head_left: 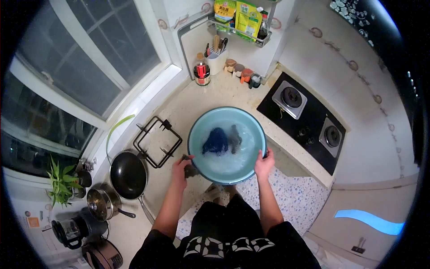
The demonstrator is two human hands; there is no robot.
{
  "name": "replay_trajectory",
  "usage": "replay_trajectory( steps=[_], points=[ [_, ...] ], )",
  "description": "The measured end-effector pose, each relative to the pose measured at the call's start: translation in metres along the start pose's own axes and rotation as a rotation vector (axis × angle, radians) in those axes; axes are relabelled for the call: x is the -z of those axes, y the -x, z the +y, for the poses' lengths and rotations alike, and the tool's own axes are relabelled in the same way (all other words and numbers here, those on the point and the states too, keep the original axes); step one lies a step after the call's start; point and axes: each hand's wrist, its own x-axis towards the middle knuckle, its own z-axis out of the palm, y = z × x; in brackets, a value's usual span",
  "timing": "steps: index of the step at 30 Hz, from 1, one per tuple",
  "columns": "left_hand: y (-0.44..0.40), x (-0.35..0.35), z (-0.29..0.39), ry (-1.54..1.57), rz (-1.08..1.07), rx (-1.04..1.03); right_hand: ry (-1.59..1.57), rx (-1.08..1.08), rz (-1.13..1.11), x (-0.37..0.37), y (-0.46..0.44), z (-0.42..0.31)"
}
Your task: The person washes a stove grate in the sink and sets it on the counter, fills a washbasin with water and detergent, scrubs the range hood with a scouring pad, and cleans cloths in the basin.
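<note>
A round light-blue basin (202,168) holds cloudy, sudsy water. In the water lie a dark-blue bundled cloth (215,142) and a smaller grey piece of cloth (235,140). My left hand (179,170) is closed at the basin's lower left rim, with a crumpled dark-grey cloth (191,170) bunched against it. My right hand (264,166) grips the rim at the lower right, thumb on top. Something dark shows by its fingers, too small to name. The basin's near side overhangs the counter edge.
A black burner grate (157,141), frying pan (128,175) and lidded pot (103,202) stand on the left. A two-burner cooktop (304,121) is at right. Behind are a bottle (202,71), a knife holder (217,61) and several small spice jars (246,75).
</note>
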Motion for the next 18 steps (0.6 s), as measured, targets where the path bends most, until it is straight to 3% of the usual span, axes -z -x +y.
replay_trajectory(
  steps=[4, 7, 18],
  points=[
    [-0.040, -0.001, 0.009, -0.005, 0.049, 0.024, 0.157, -0.067, -0.040, -0.034, -0.020, -0.001],
    [-0.059, -0.001, 0.015, -0.005, 0.068, 0.040, 0.081, 0.067, 0.014, -0.061, -0.030, 0.010],
    [-0.097, -0.009, 0.022, 0.001, 0.161, 0.076, 0.105, 0.095, -0.045, -0.101, -0.058, 0.004]
  ],
)
